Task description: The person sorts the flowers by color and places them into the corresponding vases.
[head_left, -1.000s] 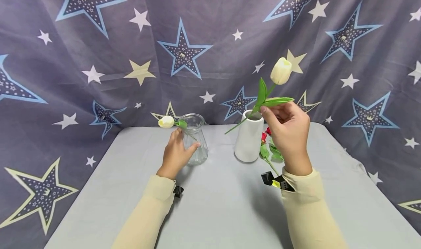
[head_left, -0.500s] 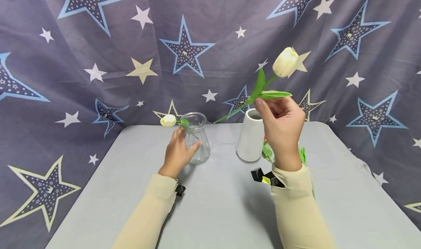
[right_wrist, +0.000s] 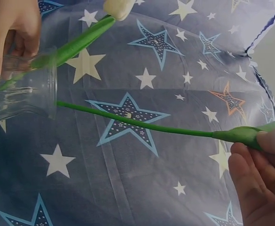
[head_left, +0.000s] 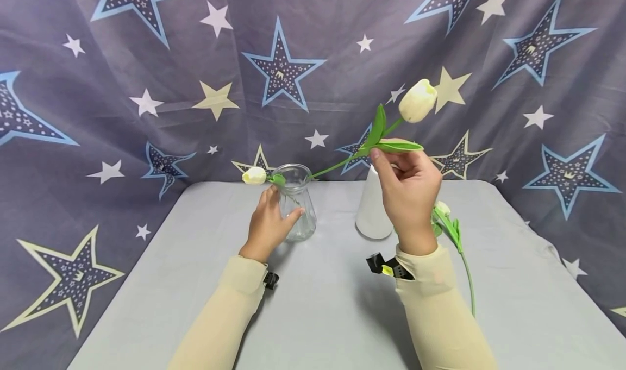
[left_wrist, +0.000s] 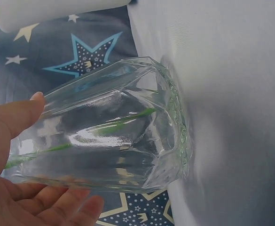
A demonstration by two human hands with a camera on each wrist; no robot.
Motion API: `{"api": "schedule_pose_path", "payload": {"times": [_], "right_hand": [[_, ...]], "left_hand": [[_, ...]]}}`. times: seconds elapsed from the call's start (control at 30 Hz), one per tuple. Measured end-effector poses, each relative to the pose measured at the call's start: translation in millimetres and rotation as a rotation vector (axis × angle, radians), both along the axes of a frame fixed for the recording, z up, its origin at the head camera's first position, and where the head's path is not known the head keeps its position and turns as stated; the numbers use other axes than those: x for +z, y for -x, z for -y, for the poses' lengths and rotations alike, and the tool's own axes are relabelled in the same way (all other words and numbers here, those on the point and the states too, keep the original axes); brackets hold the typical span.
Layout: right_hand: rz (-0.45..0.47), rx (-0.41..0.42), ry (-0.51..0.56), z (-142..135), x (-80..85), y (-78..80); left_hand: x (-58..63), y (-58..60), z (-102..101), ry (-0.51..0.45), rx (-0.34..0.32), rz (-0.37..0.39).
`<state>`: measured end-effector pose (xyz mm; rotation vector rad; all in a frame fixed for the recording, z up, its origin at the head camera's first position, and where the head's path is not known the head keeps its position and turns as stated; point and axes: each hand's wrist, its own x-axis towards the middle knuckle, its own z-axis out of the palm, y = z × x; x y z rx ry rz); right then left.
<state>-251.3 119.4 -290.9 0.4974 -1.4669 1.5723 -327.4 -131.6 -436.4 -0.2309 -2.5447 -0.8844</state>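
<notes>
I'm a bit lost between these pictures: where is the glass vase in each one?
Head view: the glass vase stands just left of centre.
Left wrist view: it lies sideways across the middle, base toward the right.
Right wrist view: it is at upper left, cut by the edge, mouth facing right.
Shared landmark: the left hand, at the vase in all three.

Long, plain cream fabric sleeves (head_left: 220,310). Small black boxy wrist cameras (head_left: 375,263); yellow patch (head_left: 387,270) on right one's mount.
</notes>
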Motion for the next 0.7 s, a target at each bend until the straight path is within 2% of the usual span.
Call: {"api": "schedule_pose_path", "payload": {"times": [0.23, 0.57, 0.7], "right_hand": [[0.047, 0.008, -0.046, -1.8, -17.8, 17.0], [0.111, -0.033, -0.171, 9.1, -30.1, 24.3], [0.119, -0.070, -0.221, 11.7, -37.1, 27.0]], "left_hand": [[-0.3, 0.4, -1.9, 0.005, -0.002, -0.011], [-2.1, 0.4, -0.6, -0.001, -0.005, -0.043], [-3.8, -2.2, -0.4, -0.006, -0.003, -0.023]]}}
